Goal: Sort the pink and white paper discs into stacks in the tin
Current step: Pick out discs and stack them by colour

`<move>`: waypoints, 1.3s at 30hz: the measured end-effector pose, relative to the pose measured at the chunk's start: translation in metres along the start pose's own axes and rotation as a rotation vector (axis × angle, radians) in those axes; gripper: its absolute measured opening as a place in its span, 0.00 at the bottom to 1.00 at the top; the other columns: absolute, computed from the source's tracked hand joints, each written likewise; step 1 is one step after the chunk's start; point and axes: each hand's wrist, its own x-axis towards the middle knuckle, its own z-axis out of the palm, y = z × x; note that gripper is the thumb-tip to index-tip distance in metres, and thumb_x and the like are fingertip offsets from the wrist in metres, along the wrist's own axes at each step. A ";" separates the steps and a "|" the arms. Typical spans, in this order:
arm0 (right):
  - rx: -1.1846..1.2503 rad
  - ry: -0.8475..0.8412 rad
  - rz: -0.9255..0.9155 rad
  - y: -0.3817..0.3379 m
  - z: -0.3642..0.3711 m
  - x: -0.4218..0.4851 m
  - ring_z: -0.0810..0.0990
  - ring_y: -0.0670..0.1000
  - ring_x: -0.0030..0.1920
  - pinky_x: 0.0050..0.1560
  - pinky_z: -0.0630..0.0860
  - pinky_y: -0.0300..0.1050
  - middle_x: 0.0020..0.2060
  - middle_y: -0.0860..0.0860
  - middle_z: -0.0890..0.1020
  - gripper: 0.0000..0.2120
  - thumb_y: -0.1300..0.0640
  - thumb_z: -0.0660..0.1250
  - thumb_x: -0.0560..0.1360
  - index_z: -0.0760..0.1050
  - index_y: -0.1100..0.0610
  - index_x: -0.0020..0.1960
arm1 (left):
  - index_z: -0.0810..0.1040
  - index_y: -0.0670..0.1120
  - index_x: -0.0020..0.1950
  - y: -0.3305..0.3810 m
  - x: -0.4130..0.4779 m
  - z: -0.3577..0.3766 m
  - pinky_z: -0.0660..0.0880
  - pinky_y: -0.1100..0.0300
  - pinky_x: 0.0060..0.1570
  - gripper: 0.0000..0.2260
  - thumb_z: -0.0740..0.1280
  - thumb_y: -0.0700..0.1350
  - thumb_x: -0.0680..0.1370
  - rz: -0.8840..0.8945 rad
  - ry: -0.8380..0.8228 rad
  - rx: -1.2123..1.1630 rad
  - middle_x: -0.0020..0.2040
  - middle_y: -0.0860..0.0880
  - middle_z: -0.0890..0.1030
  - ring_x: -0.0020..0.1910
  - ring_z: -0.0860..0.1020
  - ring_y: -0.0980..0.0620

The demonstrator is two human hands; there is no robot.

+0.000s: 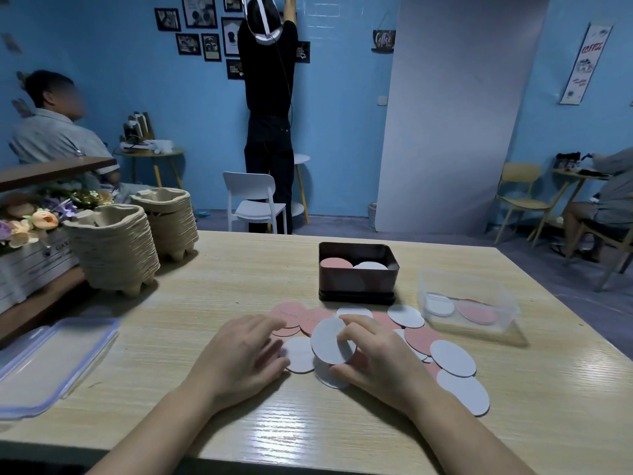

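Pale wood-grain laminate bench, glossy near the front edge.

Tin: dark, rectangular, rounded corners, standing on its own lid or base at the far middle of the bench. Inside, a pink stack on the left and a white stack on the right, side by side.

Loose discs: pink and white, overlapping in a scatter just in front of the tin and trailing to the right. One pink disc carries faint print, too small to read.

Left grip: palm down, fingers loosely spread, tips resting on the left edge of the scatter.

Right grip: thumb and fingers pinching a white disc, which is tilted up off the pile between the two hands.

Clear plastic tub: right of the tin, holding one white and one pink disc. Its clip-on lid lies flat at the bench's left edge.

Pulp trays: two nested stacks at the far left.

White crate of artificial flowers, lettering beginning "GAR", the rest hidden.

Blue wall: dark hanging sign reading "Coffee"; white banner with red "COFFEE".
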 end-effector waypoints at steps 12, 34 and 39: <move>-0.075 -0.051 -0.062 -0.029 0.014 0.016 0.80 0.50 0.49 0.35 0.74 0.42 0.64 0.46 0.77 0.20 0.39 0.72 0.69 0.71 0.53 0.46 | 0.70 0.57 0.72 -0.011 -0.018 -0.014 0.71 0.56 0.62 0.32 0.62 0.72 0.73 -0.185 -0.108 0.025 0.63 0.60 0.78 0.63 0.73 0.59; 0.093 -0.038 0.078 -0.005 -0.001 0.007 0.79 0.50 0.49 0.47 0.78 0.47 0.57 0.47 0.80 0.23 0.42 0.68 0.70 0.71 0.47 0.62 | 0.78 0.45 0.57 0.038 0.036 0.014 0.76 0.57 0.54 0.19 0.78 0.52 0.72 0.211 0.159 -0.142 0.55 0.50 0.81 0.52 0.79 0.50; 0.063 -0.073 0.010 0.004 0.001 0.002 0.77 0.48 0.55 0.46 0.77 0.47 0.62 0.45 0.75 0.11 0.51 0.73 0.74 0.73 0.53 0.50 | 0.80 0.44 0.60 0.039 0.033 0.029 0.76 0.57 0.62 0.24 0.72 0.63 0.76 0.241 0.078 -0.123 0.66 0.49 0.79 0.63 0.78 0.51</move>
